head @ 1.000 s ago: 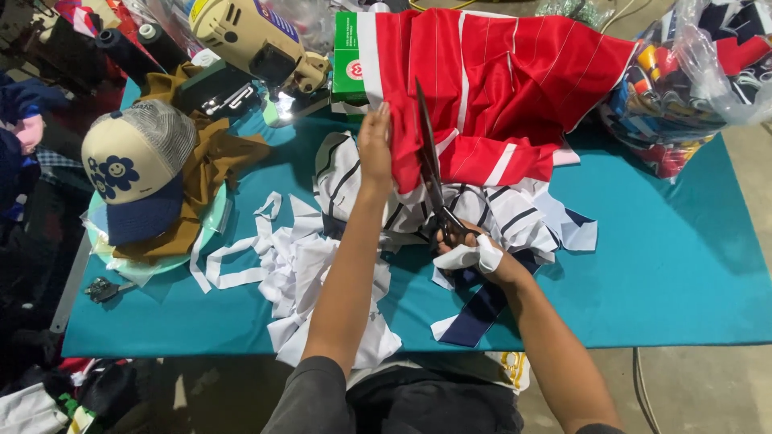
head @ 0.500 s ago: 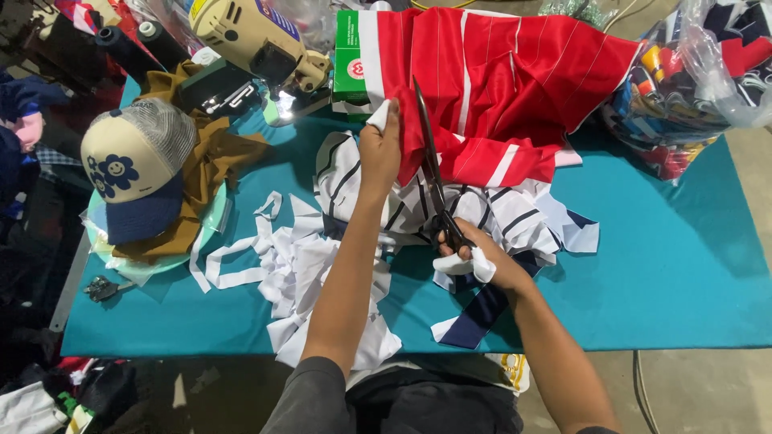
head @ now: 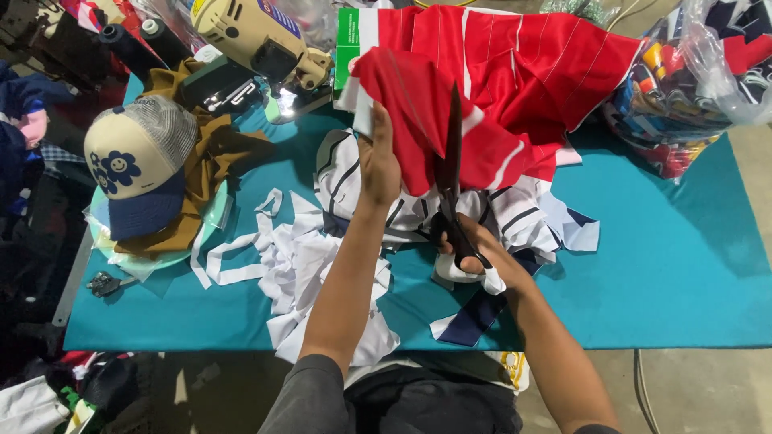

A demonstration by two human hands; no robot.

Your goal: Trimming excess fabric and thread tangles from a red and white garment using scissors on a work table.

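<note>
A green box [head: 347, 36] stands at the far edge of the teal table [head: 675, 273], and a clear plastic bag of bright cloth [head: 691, 80] fills the far right corner. The left hand [head: 378, 161] pinches the red striped fabric [head: 498, 88], fingers closed on its edge. The right hand [head: 474, 249] grips black scissors [head: 450, 185], blades upright against the cloth, near the table's middle.

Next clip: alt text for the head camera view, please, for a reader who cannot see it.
A person's right hand works black-handled scissors into red white-striped fabric that the left hand holds up over a teal table strewn with white cloth strips; a cream-and-navy cap sits left.
</note>
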